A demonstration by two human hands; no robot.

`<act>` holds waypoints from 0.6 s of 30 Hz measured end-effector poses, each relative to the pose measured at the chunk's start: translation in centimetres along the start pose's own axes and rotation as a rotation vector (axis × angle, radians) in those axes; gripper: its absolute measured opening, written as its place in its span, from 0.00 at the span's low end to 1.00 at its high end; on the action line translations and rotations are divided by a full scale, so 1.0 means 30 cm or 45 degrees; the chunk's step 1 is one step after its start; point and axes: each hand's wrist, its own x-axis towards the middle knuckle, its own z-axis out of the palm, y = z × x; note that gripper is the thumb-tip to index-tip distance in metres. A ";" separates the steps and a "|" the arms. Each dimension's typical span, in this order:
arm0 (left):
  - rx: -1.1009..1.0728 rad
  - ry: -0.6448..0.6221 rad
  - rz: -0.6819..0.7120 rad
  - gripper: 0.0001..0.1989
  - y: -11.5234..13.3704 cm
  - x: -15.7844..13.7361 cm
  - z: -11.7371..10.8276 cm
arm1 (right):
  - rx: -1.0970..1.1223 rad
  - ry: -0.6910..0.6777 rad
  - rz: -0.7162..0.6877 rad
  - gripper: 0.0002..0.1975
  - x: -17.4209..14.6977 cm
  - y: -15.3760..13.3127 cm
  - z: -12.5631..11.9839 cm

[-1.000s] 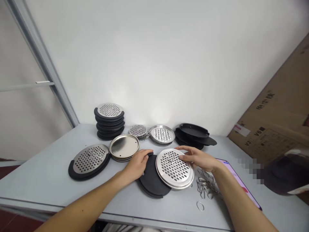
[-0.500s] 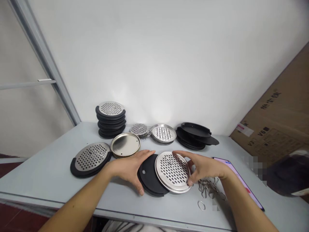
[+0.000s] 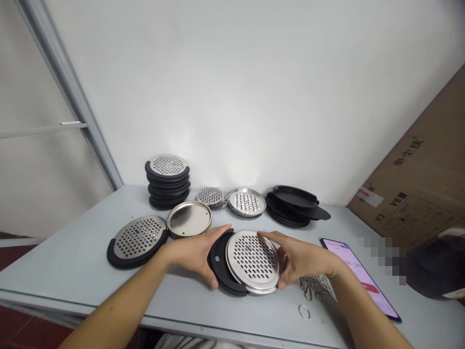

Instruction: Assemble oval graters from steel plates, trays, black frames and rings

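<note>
In the head view my left hand (image 3: 194, 253) spans the left edge of a round black plastic holder (image 3: 218, 271), thumb in front and fingers behind. Over the holder's right part lies a round perforated metal grater plate (image 3: 252, 257), with another metal rim showing beneath it. My right hand (image 3: 303, 257) grips the plate's right edge between thumb and fingers. The plate overlaps the holder and leaves its left part, with a small hole, uncovered. To the left rests a finished-looking grater disc (image 3: 140, 237) in a black holder. Metal discs (image 3: 189, 218) with raised rims are stacked behind my left hand.
At the back stand a stack of black-rimmed graters (image 3: 167, 182), small grater discs (image 3: 209, 196), larger grater plates (image 3: 246, 201) and black holders (image 3: 290, 206). Metal rings (image 3: 314, 287), a loose ring (image 3: 304, 312), a phone (image 3: 363, 276) and a cardboard box (image 3: 410, 169) are at right.
My right hand has moved the grater plate left, further over the black holder. My left hand stays at the holder's left edge.
</note>
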 end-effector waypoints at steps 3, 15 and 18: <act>-0.019 0.027 0.005 0.67 0.003 0.006 0.005 | -0.063 0.041 -0.027 0.58 0.009 -0.004 0.010; -0.034 0.039 0.074 0.58 -0.018 0.007 0.007 | 0.000 0.072 -0.066 0.57 0.016 -0.003 0.025; -0.015 0.000 0.040 0.52 -0.010 0.005 0.002 | 0.023 0.059 -0.068 0.58 0.020 0.003 0.028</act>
